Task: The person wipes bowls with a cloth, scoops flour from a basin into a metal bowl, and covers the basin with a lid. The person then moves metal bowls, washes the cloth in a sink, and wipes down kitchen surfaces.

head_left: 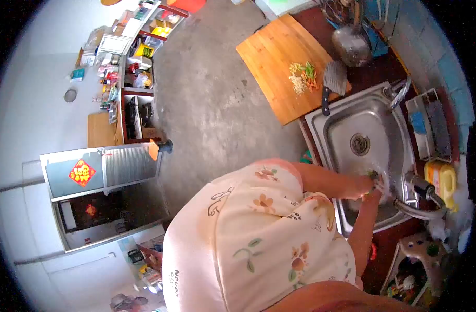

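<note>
My left hand (364, 186) and my right hand (375, 190) come together over the near part of the steel sink (347, 127), under running water. Their fingers are closed against each other. Small green bits show at the fingers, too blurred to name. Beside the hands, the tap (420, 210) reaches over the basin. Beyond the sink lies a wooden cutting board (269, 67) with chopped pale, green and orange pieces (303, 77) on it. A wavy-bladed knife (334, 79) with a black handle rests across the board's edge and the counter.
Past the tap stands a yellow bottle (443, 182) near a wire rack (433, 125). A metal ladle or strainer (351, 46) hangs by the tiled wall. To my right is a holed plastic container (417, 247). Cluttered shelves (139, 67) line the far side of the floor.
</note>
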